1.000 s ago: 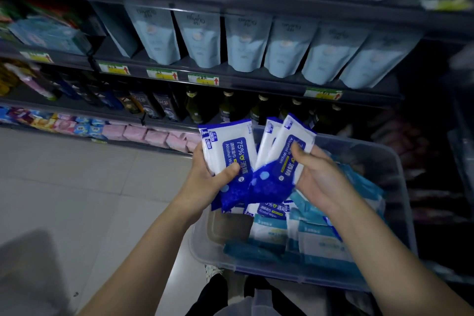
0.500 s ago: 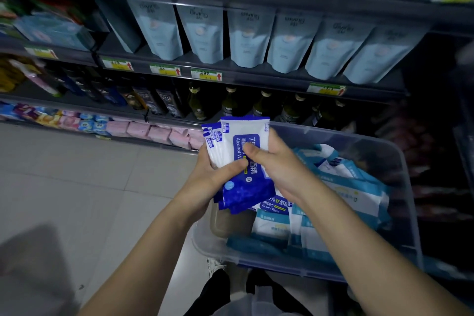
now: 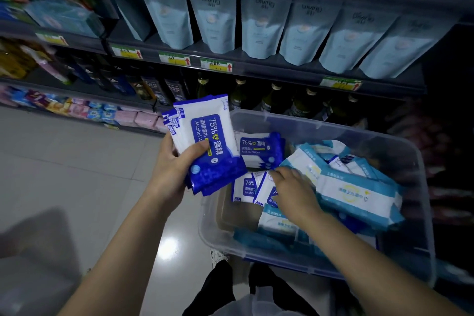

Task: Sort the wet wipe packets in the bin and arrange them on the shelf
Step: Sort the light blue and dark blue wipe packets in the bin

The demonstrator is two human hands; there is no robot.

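Shop shelves (image 3: 269,69), left hand (image 3: 171,172) grips packets (image 3: 205,141), right hand (image 3: 295,192) in bin (image 3: 333,128)

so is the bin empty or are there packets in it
Not empty: the clear bin holds several dark blue alcohol wipe packets and a heap of light blue packets.
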